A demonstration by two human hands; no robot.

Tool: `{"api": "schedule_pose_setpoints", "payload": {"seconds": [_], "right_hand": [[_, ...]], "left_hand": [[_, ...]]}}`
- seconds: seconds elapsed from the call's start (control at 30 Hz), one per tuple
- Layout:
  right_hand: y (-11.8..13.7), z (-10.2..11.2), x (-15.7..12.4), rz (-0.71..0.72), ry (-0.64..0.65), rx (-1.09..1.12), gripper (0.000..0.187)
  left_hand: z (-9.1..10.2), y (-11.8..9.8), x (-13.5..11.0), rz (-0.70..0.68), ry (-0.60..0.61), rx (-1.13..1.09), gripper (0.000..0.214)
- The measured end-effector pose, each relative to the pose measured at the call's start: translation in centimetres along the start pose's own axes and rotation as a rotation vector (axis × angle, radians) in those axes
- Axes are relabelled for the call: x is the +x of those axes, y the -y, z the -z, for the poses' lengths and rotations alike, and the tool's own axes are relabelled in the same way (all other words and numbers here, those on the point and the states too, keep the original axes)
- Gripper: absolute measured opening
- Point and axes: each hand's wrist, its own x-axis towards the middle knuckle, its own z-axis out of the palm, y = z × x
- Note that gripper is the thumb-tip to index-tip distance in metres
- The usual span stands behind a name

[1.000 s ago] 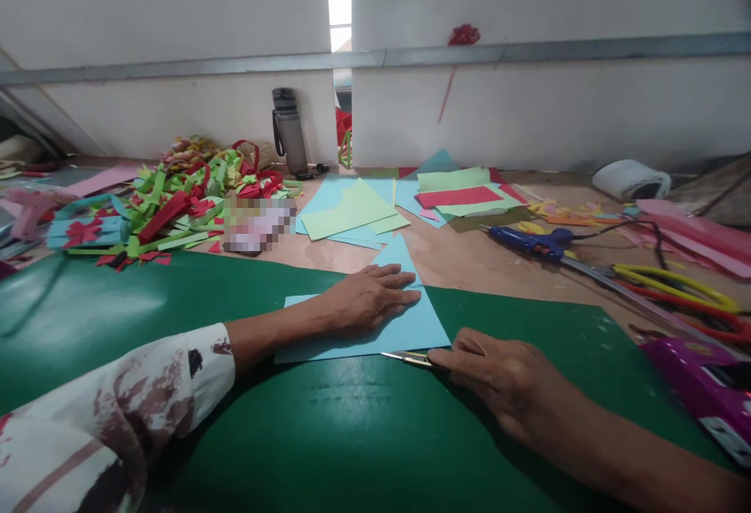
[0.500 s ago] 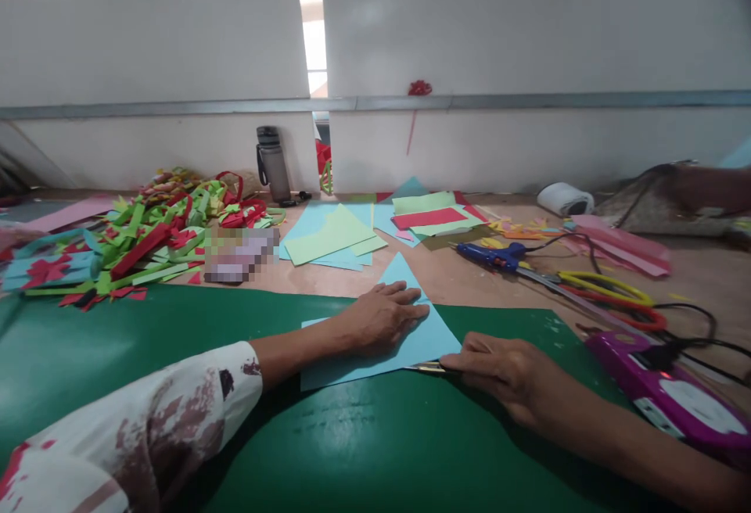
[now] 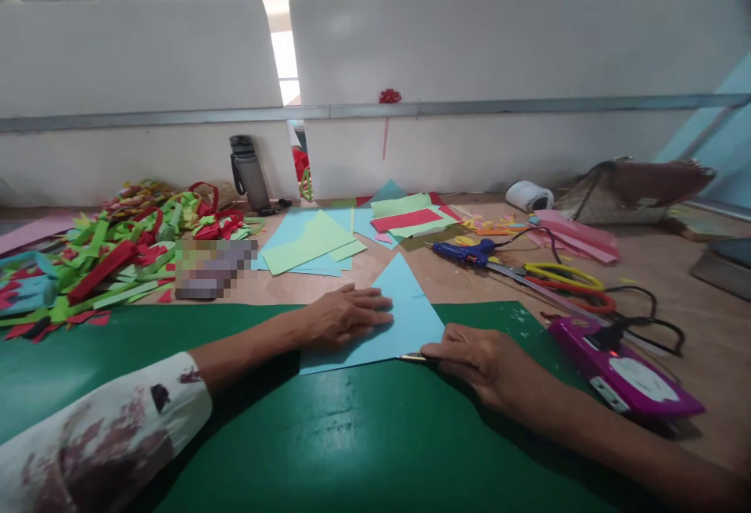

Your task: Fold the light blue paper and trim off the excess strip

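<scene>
A light blue paper sheet [image 3: 404, 313] lies on the green cutting mat [image 3: 328, 435], one corner pointing away from me. My left hand [image 3: 343, 316] presses flat on the sheet's left part, fingers spread. My right hand [image 3: 478, 360] grips a small metal blade [image 3: 411, 356] whose tip rests at the sheet's near edge.
Left lies a heap of green and red paper strips [image 3: 117, 251]. Behind the mat are stacked coloured sheets [image 3: 317, 235] and a grey bottle [image 3: 247, 173]. To the right lie a blue glue gun [image 3: 466, 251], yellow and red scissors [image 3: 566, 282], a purple device [image 3: 625, 368] and a bag [image 3: 637, 188].
The camera has tilted up and swung right, showing more of the partition and the right side. The blade has slid right along the sheet's near edge. My left hand keeps pressing the sheet.
</scene>
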Motion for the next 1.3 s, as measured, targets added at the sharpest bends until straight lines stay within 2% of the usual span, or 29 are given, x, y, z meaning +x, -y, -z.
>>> {"api": "schedule_pose_setpoints", "payload": {"seconds": [0.1, 0.37, 0.63, 0.83, 1.07, 1.3], "right_hand": [[0.0, 0.0, -0.1, -0.015, 0.002, 0.038, 0.032], [0.1, -0.2, 0.0, -0.032, 0.009, 0.022, 0.032], [0.3, 0.2, -0.6, -0.018, 0.030, -0.001, 0.034], [0.8, 0.3, -0.1, -0.005, 0.019, 0.018, 0.032], [-0.1, -0.7, -0.3, 0.039, -0.081, 0.073, 0.029], [0.8, -0.7, 0.5, 0.045, -0.007, 0.050, 0.029]], "left_hand": [[-0.5, 0.0, -0.7, 0.042, 0.033, -0.027, 0.039], [-0.4, 0.2, 0.3, 0.076, 0.082, -0.064, 0.040], [-0.7, 0.3, 0.1, 0.057, 0.034, -0.083, 0.038], [-0.6, 0.3, 0.0, 0.058, 0.016, -0.096, 0.038], [-0.7, 0.5, 0.0, 0.033, 0.002, -0.077, 0.037], [-0.6, 0.3, 0.1, 0.050, 0.004, -0.076, 0.036]]}}
